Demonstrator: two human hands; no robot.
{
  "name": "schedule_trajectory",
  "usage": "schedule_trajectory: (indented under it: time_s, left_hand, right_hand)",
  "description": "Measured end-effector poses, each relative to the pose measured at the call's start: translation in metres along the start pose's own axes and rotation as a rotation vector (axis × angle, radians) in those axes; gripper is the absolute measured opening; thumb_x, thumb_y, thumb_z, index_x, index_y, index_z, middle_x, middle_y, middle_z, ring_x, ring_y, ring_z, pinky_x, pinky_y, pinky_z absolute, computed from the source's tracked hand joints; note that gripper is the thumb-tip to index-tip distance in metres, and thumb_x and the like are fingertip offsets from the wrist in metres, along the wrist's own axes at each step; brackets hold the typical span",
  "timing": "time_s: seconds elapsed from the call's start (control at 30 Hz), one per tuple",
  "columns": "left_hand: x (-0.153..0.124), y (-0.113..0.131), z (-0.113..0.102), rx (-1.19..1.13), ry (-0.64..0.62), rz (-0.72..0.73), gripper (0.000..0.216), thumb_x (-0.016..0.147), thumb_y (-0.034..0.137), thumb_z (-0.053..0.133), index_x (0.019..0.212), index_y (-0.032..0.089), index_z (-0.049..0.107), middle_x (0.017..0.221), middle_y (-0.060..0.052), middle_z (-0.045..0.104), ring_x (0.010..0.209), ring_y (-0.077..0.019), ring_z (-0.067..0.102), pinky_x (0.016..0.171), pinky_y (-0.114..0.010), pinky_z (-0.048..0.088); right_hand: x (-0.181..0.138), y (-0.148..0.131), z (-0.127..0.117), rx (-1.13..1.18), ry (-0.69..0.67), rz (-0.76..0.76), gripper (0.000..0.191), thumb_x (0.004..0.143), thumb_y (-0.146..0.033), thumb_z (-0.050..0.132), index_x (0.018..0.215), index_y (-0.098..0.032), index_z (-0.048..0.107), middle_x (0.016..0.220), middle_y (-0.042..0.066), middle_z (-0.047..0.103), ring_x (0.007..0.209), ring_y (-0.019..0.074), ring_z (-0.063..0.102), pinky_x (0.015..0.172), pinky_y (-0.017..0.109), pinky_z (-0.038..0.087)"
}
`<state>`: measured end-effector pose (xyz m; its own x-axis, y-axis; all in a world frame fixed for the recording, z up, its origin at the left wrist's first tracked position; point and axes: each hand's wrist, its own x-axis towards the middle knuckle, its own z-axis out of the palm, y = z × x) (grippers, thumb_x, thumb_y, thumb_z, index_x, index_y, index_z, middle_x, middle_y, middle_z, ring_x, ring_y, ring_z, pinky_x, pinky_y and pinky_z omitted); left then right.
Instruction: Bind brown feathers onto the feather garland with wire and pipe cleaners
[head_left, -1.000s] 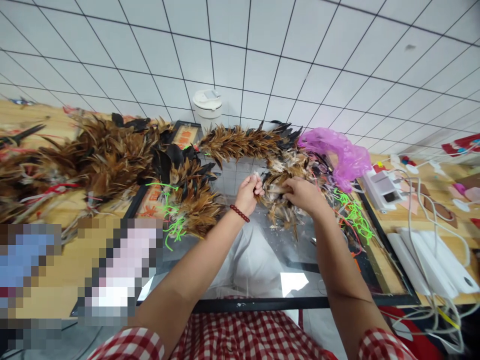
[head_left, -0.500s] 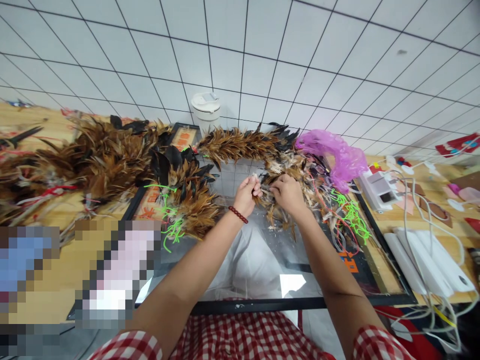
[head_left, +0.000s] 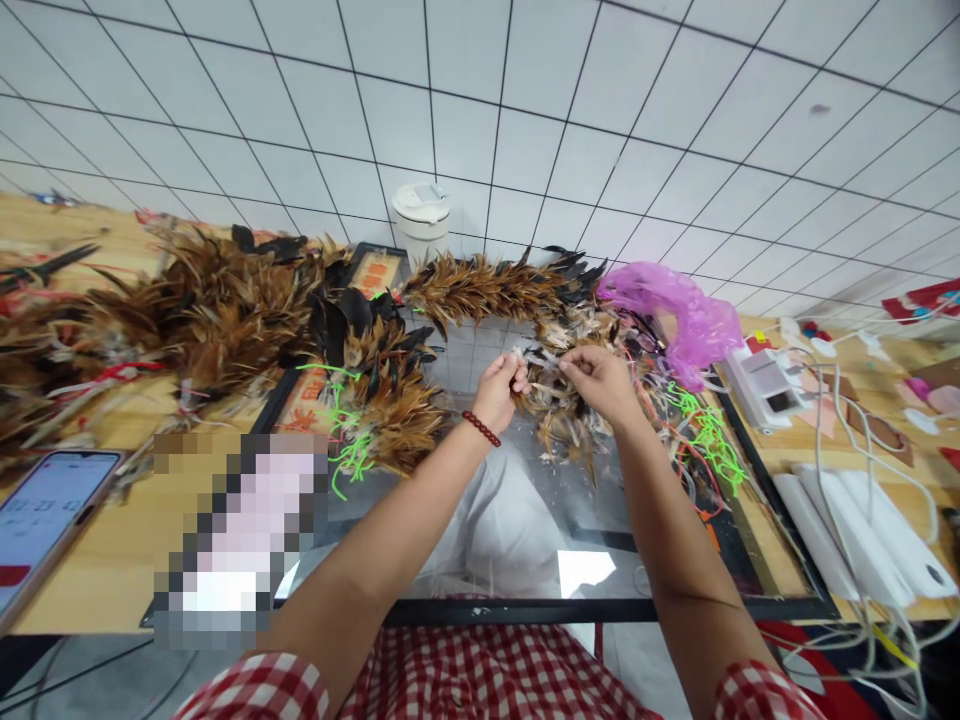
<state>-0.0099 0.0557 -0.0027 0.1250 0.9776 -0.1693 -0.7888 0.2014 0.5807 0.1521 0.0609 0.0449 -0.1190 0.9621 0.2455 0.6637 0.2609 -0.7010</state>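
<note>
Left hand [head_left: 501, 392]: we see its fingers closed on a small whitish tuft [head_left: 517, 353], which sticks out above the fist.
Right hand [head_left: 601, 382]: thumb and forefinger are pinched near pale feathers; whether they grip one, we cannot tell.
Loose feathers [head_left: 568, 430]: they lie around and below the right hand, right of the middle of our tabletop [head_left: 525, 609].
Feather bundle [head_left: 491, 288]: it lies along the far edge.
Green ties [head_left: 709, 438]: near the right edge.
</note>
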Motion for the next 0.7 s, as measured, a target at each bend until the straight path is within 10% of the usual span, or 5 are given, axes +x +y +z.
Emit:
schedule_trajectory:
  time_s: [0.27, 0.7]
  left_hand:
    - [0.000, -0.002, 0.002, 0.033, 0.074, 0.035, 0.024, 0.073, 0.030, 0.074, 0.068, 0.013, 0.058, 0.081, -0.002, 0.066, 0.066, -0.0078, 0.058, 0.064, -0.021, 0.047]
    - [0.000, -0.002, 0.002, 0.020, 0.099, 0.019, 0.023, 0.072, 0.029, 0.076, 0.066, 0.013, 0.060, 0.065, 0.001, 0.061, 0.060, -0.0083, 0.057, 0.063, -0.022, 0.045]
  right_hand:
    - [-0.005, -0.006, 0.024, 0.204, 0.030, 0.104, 0.021, 0.079, -0.040, 0.057, 0.076, -0.020, 0.060, 0.059, -0.002, 0.054, 0.052, 0.0112, 0.044, 0.052, 0.024, 0.035]
    - [-0.008, -0.015, 0.032, 0.288, -0.009, 0.134, 0.023, 0.075, -0.041, 0.060, 0.072, -0.019, 0.059, 0.059, -0.002, 0.054, 0.051, 0.0102, 0.043, 0.051, 0.023, 0.034]
